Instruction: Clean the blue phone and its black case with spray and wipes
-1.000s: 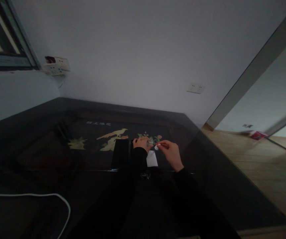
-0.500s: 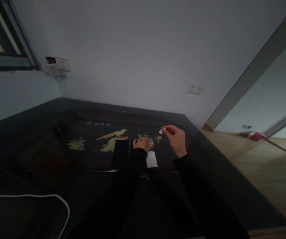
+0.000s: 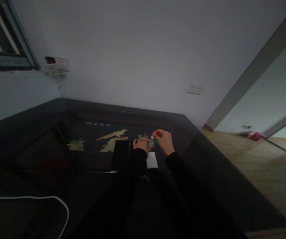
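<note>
A small clear bottle (image 3: 150,142) stands on the dark tabletop, with the fingers of my left hand (image 3: 140,144) closed around its side. My right hand (image 3: 164,142) pinches a small white cap (image 3: 153,136) at the top of the bottle. Whether the cap is seated on the neck, I cannot tell. Just in front of the bottle lies a flat white piece (image 3: 152,160), perhaps paper or a small box. A black flat-faced object (image 3: 120,154) is left of my left hand; dim light hides its details.
The glossy black table (image 3: 195,166) carries a bird-and-flower picture (image 3: 115,134). A white cable (image 3: 45,197) curves at the lower left. Behind the table is a pale wall with a socket (image 3: 195,89). Wooden floor (image 3: 257,162) shows at the right.
My right hand has moved left and slightly down, bringing the white cap from out to the right onto the bottle's top. My left hand stays on the bottle.
</note>
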`<state>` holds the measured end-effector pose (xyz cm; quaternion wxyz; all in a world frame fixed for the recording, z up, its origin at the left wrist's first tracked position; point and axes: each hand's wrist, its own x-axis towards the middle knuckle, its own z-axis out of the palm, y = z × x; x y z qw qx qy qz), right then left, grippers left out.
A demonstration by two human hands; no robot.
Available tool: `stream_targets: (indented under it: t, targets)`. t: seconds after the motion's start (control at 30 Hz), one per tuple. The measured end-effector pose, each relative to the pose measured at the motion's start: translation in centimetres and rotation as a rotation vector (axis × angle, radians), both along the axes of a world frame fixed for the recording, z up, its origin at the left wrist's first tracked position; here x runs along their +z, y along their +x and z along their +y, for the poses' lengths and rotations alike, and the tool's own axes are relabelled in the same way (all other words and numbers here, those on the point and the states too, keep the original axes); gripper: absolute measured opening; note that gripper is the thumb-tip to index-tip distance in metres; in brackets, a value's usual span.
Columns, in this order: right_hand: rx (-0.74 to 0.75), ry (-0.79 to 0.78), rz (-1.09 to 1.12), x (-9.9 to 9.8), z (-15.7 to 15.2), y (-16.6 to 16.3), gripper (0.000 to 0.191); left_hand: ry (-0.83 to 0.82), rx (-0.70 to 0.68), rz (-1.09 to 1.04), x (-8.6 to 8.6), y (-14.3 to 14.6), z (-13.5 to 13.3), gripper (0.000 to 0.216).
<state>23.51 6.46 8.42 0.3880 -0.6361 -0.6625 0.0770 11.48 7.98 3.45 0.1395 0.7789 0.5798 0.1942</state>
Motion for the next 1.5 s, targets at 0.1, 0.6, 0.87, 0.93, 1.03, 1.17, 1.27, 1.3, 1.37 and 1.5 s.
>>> stream_targets:
  t: [0.1,0.6,0.87,0.93,1.03,1.17,1.27,1.3,1.37,1.5]
  targets:
    - [0.015,-0.08,-0.066,-1.3,0.3,-0.3,0.02,0.015,0.007,0.001,0.0,0.0,-0.1,0.03]
    - [-0.198,-0.203,-0.425,-0.4,-0.9,-2.3,0.029,-0.008,-0.024,0.024,0.2,0.0,0.0,0.033]
    - [-0.283,-0.33,-0.517,0.8,-2.3,-1.4,0.052,-0.008,-0.02,0.057,0.3,-0.1,-0.1,0.036]
    - [-0.307,-0.389,-0.526,0.6,-3.9,-0.7,0.052,0.003,-0.025,0.064,0.3,0.0,-0.2,0.038]
    - [-0.306,-0.501,-0.546,-0.6,-6.4,-0.7,0.045,0.026,-0.024,0.073,0.3,0.3,-0.5,0.049]
    - [-0.294,-0.602,-0.551,-2.6,-8.0,-2.3,0.039,0.05,0.013,0.082,0.6,0.3,-1.4,0.073]
    - [-0.288,-0.64,-0.521,-3.4,-7.7,-2.9,0.03,0.062,0.056,0.117,0.9,-1.1,-2.1,0.063]
    - [-0.275,-0.649,-0.501,-3.6,-7.5,-2.8,0.029,0.066,0.074,0.135,1.0,-2.0,-2.3,0.056]
    - [-0.232,-0.661,-0.45,-3.9,-7.0,-2.3,0.029,0.066,0.12,0.178,1.1,-3.8,-2.9,0.043]
    - [-0.13,-0.641,-0.309,-4.8,-6.3,-0.8,0.029,0.048,0.203,0.273,1.0,-6.8,-4.2,0.029]
